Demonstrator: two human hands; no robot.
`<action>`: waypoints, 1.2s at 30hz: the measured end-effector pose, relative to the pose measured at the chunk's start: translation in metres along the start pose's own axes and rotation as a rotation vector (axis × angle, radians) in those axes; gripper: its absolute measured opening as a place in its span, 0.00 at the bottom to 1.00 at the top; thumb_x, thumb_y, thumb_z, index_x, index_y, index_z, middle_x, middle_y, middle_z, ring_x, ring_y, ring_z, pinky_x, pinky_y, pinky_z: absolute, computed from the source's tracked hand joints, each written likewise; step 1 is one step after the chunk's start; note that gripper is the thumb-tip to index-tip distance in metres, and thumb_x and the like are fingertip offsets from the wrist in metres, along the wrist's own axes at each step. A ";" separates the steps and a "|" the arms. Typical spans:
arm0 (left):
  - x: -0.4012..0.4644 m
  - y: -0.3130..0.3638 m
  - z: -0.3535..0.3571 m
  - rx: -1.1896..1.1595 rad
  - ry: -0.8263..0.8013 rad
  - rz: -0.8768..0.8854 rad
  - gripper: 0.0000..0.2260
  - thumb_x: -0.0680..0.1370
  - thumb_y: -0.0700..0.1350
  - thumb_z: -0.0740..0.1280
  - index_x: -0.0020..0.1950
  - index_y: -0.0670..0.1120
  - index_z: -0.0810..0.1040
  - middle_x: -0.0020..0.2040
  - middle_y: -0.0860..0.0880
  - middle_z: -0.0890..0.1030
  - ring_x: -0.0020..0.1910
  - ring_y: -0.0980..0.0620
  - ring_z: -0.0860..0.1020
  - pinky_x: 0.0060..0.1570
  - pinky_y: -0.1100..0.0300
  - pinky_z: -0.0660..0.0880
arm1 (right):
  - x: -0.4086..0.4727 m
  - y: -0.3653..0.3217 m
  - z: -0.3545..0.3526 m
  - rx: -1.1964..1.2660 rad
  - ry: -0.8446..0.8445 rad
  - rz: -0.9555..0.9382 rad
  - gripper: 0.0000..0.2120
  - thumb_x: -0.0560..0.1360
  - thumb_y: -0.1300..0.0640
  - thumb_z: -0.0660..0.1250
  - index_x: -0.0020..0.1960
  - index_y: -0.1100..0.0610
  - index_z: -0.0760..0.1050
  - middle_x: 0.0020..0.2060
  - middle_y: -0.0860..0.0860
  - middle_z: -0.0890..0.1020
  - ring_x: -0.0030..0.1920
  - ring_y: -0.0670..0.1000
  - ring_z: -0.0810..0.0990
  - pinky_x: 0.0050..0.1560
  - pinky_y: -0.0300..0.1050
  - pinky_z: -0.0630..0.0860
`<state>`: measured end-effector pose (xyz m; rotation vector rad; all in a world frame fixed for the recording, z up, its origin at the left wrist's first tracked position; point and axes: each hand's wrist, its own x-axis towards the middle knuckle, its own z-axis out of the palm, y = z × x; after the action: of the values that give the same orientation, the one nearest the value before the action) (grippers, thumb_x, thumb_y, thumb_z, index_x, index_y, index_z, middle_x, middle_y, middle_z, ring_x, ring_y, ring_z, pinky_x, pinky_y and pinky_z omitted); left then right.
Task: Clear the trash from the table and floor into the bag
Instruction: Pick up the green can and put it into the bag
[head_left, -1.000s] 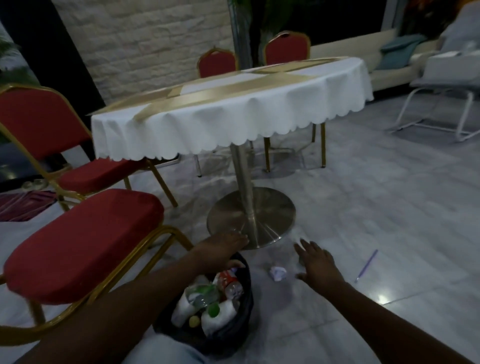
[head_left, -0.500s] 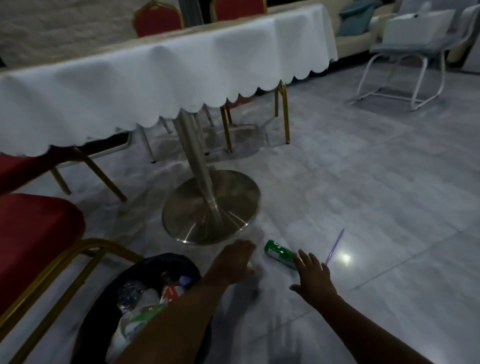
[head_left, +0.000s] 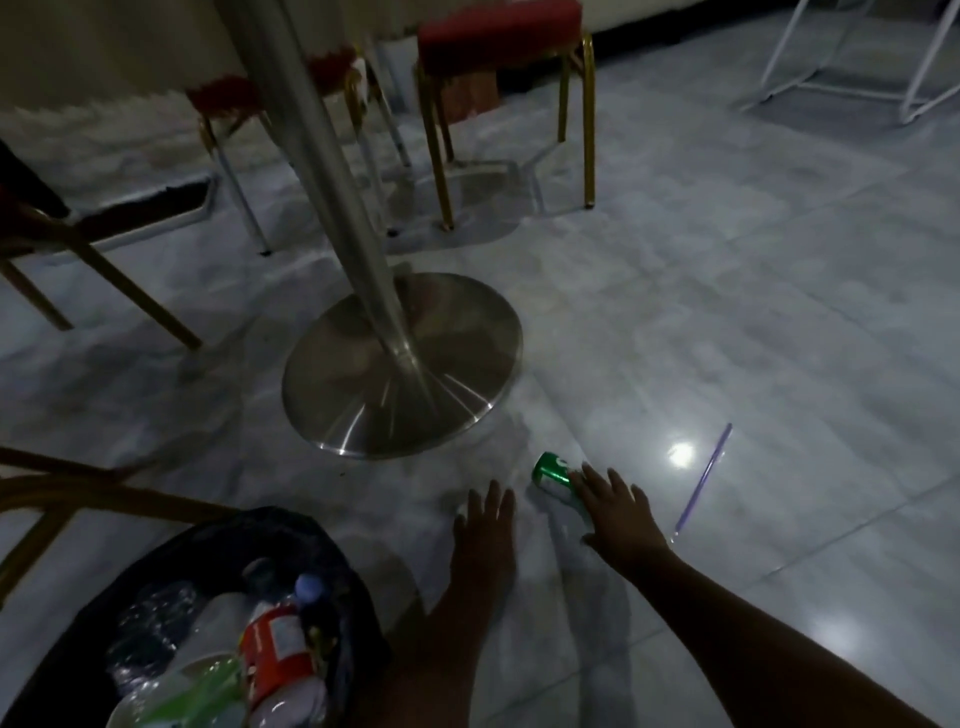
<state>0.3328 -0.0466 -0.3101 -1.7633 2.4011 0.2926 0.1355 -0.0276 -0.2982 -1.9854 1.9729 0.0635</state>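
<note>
Several bottles (head_left: 278, 649) (bagged) in bag (head_left: 358, 618)

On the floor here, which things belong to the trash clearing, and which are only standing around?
Belong to the job:
green can, under the right hand
purple straw
black bag, already holding bottles
left hand, open

Just there:
table base
red chairs
white chair frame

Can (head_left: 555, 477) between table base (head_left: 400, 364) and straw (head_left: 704, 480)
</note>
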 end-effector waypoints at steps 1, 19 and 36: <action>0.002 0.000 0.009 -0.011 -0.015 -0.027 0.30 0.77 0.42 0.61 0.77 0.49 0.54 0.77 0.45 0.51 0.73 0.37 0.57 0.66 0.42 0.63 | 0.002 0.001 0.004 0.014 0.000 0.015 0.43 0.73 0.50 0.69 0.77 0.47 0.44 0.77 0.49 0.49 0.75 0.59 0.51 0.71 0.59 0.54; -0.007 0.009 -0.048 -0.045 0.412 0.183 0.19 0.64 0.39 0.71 0.56 0.43 0.79 0.51 0.45 0.82 0.51 0.46 0.81 0.51 0.56 0.79 | -0.030 -0.024 -0.012 0.190 0.225 0.143 0.30 0.75 0.58 0.63 0.74 0.53 0.57 0.66 0.53 0.74 0.56 0.53 0.76 0.48 0.47 0.77; -0.179 -0.160 -0.277 0.109 0.677 0.471 0.17 0.75 0.42 0.63 0.64 0.44 0.71 0.59 0.42 0.79 0.56 0.46 0.77 0.57 0.57 0.72 | -0.121 -0.194 -0.165 0.165 0.599 -0.389 0.33 0.63 0.61 0.73 0.67 0.60 0.69 0.58 0.57 0.79 0.48 0.58 0.80 0.38 0.49 0.77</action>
<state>0.5380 0.0056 -0.0110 -1.3687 3.2066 -0.4634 0.2875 0.0406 -0.0703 -2.4169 1.7633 -0.8469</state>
